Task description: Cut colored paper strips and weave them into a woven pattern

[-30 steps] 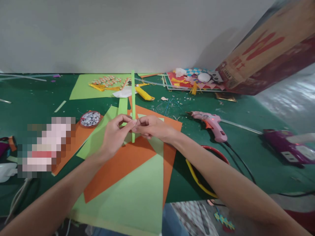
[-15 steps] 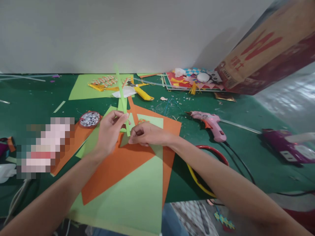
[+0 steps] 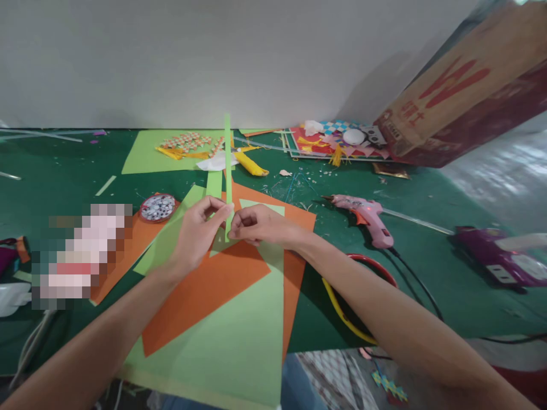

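Pinching a green strip (image 3: 228,165) with the left, the hands (image 3: 193,234) sit close.

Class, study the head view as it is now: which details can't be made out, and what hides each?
All in the head view:
Whether the right hand touches the green strip: its own curled fingers hide this.
Red-and-yellow ring: partly covered by the right forearm.
Pixelated object: mosaic blocks hide what it is.
Purple box: cut off by the right edge.
Small pieces in the round dish: too small to count.
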A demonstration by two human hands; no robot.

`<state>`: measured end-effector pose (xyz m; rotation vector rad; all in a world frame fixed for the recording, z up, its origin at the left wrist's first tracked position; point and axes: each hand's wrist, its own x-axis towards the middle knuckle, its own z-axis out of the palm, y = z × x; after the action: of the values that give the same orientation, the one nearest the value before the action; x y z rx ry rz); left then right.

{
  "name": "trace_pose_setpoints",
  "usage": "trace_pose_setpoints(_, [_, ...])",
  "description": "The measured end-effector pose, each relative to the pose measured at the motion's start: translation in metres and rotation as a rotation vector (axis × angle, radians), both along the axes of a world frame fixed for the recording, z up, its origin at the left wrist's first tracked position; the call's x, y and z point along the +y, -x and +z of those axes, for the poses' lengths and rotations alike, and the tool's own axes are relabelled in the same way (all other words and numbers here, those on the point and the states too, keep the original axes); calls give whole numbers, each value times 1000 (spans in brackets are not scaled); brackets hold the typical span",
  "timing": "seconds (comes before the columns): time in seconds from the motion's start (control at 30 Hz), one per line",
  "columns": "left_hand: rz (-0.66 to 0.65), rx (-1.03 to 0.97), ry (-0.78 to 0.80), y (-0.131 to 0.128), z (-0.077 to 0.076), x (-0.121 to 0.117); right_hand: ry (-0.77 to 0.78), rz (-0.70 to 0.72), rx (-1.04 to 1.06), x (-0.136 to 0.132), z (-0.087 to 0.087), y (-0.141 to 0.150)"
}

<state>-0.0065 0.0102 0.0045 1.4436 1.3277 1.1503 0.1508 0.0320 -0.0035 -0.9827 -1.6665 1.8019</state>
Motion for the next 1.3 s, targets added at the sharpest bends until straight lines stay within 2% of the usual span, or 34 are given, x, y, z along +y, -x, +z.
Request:
trace_pose_setpoints(0.2, [-73, 147, 18, -3, 10, -4, -67, -138, 33, 0, 1, -1])
trace_pose_setpoints(0.4, [-100, 243, -36, 0, 1, -1, -35, -173, 0, 0, 3, -2])
trace_pose_setpoints(0.77, [-160, 30, 47, -2, 4, -2, 31, -273, 151, 2, 0, 1])
trace_pose_setpoints(1.07, [-145, -7, 38, -4, 1, -3, 29, -262, 31, -2, 10, 5])
trace_pose_setpoints(1.3, [-69, -65, 12, -2, 1, 0, 75, -226, 27, -3, 8, 5])
